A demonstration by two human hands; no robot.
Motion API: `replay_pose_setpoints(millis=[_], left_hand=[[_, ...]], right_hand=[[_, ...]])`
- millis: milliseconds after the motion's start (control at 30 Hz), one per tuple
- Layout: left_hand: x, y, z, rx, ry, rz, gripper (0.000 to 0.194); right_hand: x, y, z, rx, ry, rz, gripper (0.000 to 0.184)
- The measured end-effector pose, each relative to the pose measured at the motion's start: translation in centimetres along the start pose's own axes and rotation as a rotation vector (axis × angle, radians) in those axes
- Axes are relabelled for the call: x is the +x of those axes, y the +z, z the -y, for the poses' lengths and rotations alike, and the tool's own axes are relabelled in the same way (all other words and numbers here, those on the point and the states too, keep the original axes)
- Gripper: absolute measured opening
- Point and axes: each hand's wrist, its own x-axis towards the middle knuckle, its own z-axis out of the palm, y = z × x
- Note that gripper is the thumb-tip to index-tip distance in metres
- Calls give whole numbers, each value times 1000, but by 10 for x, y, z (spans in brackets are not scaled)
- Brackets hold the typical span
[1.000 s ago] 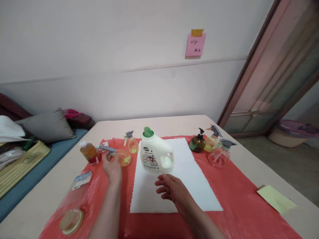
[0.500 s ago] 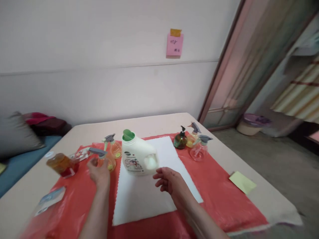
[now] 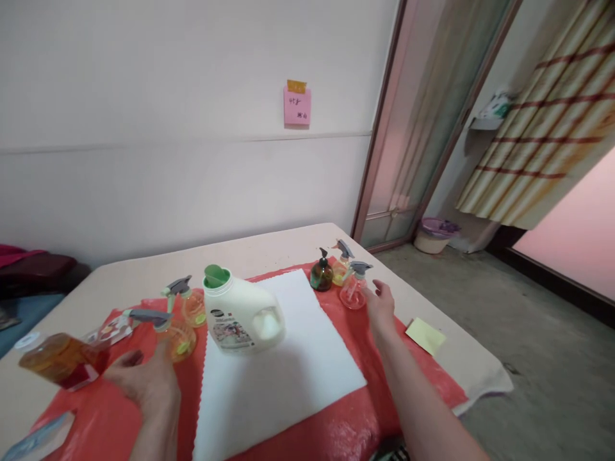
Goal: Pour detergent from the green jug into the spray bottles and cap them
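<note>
So the right hand (image 3: pixel 380 306) is stretched out toward the far right of the table, fingers spread and holding nothing, just beside the clear pink spray bottle (image 3: pixel 354 289). It might be brushing it, can't really tell. Right behind that one sit a yellowish spray bottle (image 3: pixel 341 267) and a dark green pump bottle (image 3: pixel 321 274), all three untouched and upright. The left hand (image 3: pixel 147 383) hovers loose and empty near the orange spray bottle (image 3: pixel 177 333), with another small sprayer (image 3: pixel 188 302) behind it and an amber bottle (image 3: pixel 57 360) off to its left. The big white detergent jug (image 3: pixel 240 311) stands on the white sheet (image 3: pixel 283 378) over the red cover (image 3: pixel 408 358). Nothing's been picked up yet, so basically everything's left to do
</note>
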Motion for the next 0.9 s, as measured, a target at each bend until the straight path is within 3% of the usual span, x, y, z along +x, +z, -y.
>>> replay_pose_setpoints(millis=[100, 200, 367, 467, 600, 733, 833, 900], left_hand=[[-16, -7, -25, -139, 104, -40, 53], [-36, -13, -53, -208, 221, 58, 55], [-72, -20, -82, -387, 435, 155, 56], [-88, -22, -85, -455, 552, 197, 59], [-105, -29, -81, -370, 579, 330, 47], [-130, -40, -80, -220, 568, 668, 33], [-149, -46, -87, -276, 390, 939, 33], [-155, -49, -95, -312, 252, 1037, 36]], right_hand=[[13, 12, -18, -63, -64, 57, 76], [21, 22, -34, -95, -102, 103, 94], [23, 26, -53, -112, -91, 122, 90], [20, 25, -48, -109, -84, 86, 84], [1, 24, -11, -34, -99, 123, 82], [-49, 19, 28, 136, -155, 399, 63], [-98, 14, 42, 306, -136, 733, 54], [-129, 11, 49, 290, -121, 913, 58]])
